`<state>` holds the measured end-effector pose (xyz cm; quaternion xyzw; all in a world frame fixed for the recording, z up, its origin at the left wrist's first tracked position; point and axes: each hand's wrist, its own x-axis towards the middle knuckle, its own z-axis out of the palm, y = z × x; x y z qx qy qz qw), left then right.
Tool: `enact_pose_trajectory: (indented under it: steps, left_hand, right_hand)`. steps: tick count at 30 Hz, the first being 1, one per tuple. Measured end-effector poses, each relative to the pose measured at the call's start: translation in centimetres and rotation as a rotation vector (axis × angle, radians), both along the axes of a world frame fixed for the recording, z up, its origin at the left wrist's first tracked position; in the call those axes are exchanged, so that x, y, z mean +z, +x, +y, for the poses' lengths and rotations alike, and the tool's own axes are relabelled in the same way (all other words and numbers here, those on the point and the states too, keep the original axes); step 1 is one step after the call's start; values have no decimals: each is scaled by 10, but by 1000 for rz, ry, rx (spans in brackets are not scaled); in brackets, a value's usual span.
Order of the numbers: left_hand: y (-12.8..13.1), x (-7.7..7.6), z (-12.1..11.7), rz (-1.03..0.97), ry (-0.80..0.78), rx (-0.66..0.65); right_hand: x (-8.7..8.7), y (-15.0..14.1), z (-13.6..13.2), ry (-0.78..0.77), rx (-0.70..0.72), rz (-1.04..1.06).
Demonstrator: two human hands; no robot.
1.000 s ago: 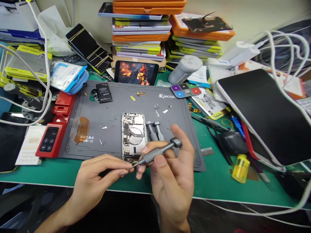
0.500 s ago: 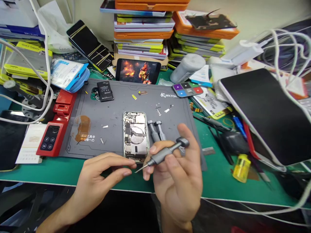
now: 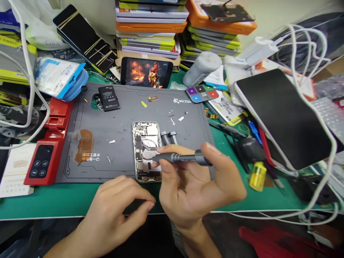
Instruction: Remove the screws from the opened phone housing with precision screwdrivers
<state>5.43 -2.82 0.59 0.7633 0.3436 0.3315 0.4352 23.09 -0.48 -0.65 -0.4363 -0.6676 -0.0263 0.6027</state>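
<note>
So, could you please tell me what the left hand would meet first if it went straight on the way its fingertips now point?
The left hand would probably meet the right hand first, near its heel, though this single view leaves their relative depth unclear.

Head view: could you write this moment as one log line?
right hand: grips slim dark-grey screwdriver; left hand: nearly pinched, contents unclear; opened pale-framed rectangular phone: on grey rectangular mat

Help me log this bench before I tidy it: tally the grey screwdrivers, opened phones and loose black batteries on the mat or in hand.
Grey screwdrivers: 3 (1 in the right hand, 2 on the mat)
Opened phone: 1
Loose black battery: 1
Total: 5
</note>
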Motion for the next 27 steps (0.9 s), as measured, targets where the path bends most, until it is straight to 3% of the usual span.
enact_pose_trajectory:
  steps: [10,27]
  left_hand:
    - [3,-1,-1,-11,47,13]
    - [3,-1,1,-12,87,30]
  right_hand:
    - [1,-6,1,-109,64,-61]
    - [-2,-8,1,-115,59,-86]
